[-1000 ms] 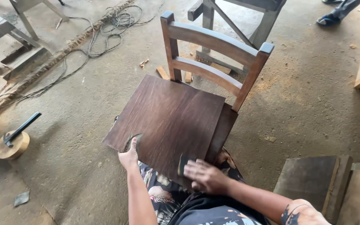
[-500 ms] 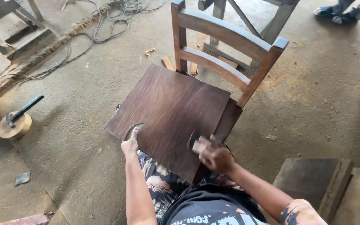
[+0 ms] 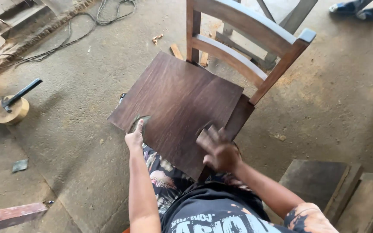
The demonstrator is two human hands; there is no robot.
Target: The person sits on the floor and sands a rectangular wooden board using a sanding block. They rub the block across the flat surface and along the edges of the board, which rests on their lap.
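A dark-stained wooden chair (image 3: 238, 56) stands on the dusty concrete floor (image 3: 78, 108), and a loose dark seat board (image 3: 178, 103) lies flat across its frame, one corner jutting left past the chair and the near corner over the person's lap. To the left of the board the floor is open as far as a hammer (image 3: 18, 96) resting on a round wooden block (image 3: 8, 112); to the right it is open up to a stack of grey boards (image 3: 320, 181).

The left hand (image 3: 134, 137) clamps the board's left near edge, thumb on top pressing a small dark pad there. The right hand (image 3: 219, 149) presses on the board's near right edge, fingers curled around a dark piece of sanding paper (image 3: 204, 128); this hand is blurred, so the exact grip is hard to read. The hands sit well apart.

The chair's top rail is cut off by the upper frame edge, its legs are hidden under the board, and the board's near corner is covered by the right hand. The board's grain and longer side run from the person toward the chair back, tilted slightly left.
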